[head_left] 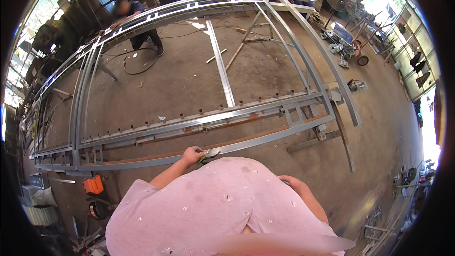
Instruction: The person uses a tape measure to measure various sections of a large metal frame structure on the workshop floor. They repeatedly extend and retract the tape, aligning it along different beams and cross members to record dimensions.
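My left hand (193, 154) is closed around a small tool (211, 153) with a green part and a grey metal end; its exact kind is too small to tell. It is beside the near rail of a large welded metal frame (246, 145), made of grey square tubing with crossbars and short stubs. At my right side, my right hand (290, 180) is bent in against my body. The pink shirt partly covers it, and its fingertips and anything in them are hidden.
Beyond the frame's far left, a person (127, 12) crouches with hands at the rail. An orange machine (94, 185) stands at my left. A loose long bar (327, 52) lies along the right end. A hand truck (362, 59) and a cable (128, 68) are on the floor.
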### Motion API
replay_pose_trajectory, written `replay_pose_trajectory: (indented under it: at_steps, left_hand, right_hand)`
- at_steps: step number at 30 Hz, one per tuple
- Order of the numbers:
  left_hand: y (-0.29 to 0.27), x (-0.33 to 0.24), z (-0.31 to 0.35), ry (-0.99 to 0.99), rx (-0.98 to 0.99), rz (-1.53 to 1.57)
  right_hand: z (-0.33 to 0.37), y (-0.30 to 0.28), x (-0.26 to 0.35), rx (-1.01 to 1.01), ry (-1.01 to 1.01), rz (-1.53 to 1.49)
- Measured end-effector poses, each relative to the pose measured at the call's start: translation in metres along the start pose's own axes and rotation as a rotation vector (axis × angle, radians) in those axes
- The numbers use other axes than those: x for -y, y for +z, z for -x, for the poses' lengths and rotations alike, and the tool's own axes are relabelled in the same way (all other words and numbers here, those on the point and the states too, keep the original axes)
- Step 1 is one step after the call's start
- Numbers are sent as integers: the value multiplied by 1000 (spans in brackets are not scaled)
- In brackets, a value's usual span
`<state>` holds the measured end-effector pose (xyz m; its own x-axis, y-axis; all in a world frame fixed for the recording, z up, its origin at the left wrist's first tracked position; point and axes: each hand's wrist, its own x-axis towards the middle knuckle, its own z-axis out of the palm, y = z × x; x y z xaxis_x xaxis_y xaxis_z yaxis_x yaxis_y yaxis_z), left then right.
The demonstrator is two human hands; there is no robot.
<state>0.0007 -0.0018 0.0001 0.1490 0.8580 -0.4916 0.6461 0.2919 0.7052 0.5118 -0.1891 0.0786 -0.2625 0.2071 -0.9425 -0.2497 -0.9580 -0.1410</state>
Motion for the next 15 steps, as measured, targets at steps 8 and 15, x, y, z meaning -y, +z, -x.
replay_pose_trajectory:
  at_steps: [8,15]
  left_hand:
    - [3,9,-6,2,3,0]
    - [-2,-14,5,-8,13,-80]
  right_hand:
    - [-17,-25,8,102,78,98]
    - [-68,19,11,-53,-19,536]
